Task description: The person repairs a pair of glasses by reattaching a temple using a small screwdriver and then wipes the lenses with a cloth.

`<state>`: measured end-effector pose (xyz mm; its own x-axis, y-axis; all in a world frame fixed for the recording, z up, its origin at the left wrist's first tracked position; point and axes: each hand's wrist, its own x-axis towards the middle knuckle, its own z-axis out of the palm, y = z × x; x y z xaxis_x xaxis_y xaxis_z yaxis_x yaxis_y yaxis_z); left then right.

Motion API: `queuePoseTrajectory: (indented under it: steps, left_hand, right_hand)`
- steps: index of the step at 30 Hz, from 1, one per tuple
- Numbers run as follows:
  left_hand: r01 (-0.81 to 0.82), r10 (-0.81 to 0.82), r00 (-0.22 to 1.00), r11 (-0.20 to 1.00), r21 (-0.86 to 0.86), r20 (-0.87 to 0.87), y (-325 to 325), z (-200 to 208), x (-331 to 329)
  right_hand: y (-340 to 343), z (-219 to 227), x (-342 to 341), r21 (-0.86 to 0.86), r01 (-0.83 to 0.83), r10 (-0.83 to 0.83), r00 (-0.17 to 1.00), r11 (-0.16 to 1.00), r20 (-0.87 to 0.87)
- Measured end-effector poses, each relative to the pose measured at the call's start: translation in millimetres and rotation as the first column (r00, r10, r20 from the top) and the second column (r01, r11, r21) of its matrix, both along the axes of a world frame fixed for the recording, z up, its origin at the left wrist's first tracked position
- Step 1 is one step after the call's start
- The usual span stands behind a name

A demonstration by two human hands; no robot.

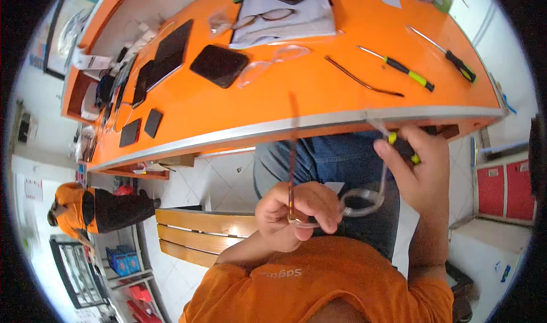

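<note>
L hand grips glasses, R hand a screwdriver; orange tbl ahead of both, slatted bench to their L.

Bright orange shirt just below the grip, pale lettering on its front, short sleeves either side! Blue denim trousers behind the grip; left hand, right hand, both bare!

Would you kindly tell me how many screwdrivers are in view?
3: one screwdriver lies near the right end of the orange desk, another just right of it, and a third is in the right hand, partly covered. More may be hidden.
</note>
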<state>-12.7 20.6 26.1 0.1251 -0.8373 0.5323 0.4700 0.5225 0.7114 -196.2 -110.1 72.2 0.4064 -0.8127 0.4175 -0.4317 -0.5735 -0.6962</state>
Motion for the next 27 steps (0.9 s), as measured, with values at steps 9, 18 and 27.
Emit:
queuePoseTrajectory:
  steps: [9, 18, 27]
  left_hand:
    - [0.343, -0.308, 0.898, 0.938, 0.06, -0.315, 16.4, 8.1, -0.5]
    - [0.278, -0.255, 0.931, 0.959, 0.055, -0.261, 14.8, -1.4, -2.1]
    - [0.202, -0.19, 0.969, 0.977, 0.064, -0.158, 14.5, -2.9, -4.4]
  right_hand:
    - [63.8, 51.5, -25.8, 0.003, -0.356, 0.349, 0.914, 0.934, -0.209]
    - [76.1, 51.4, -18.4, -0.045, -0.431, 0.381, 0.838, 0.901, -0.39]
    - [83.0, 60.0, -19.4, 0.065, -0.399, 0.386, 0.813, 0.915, -0.436]
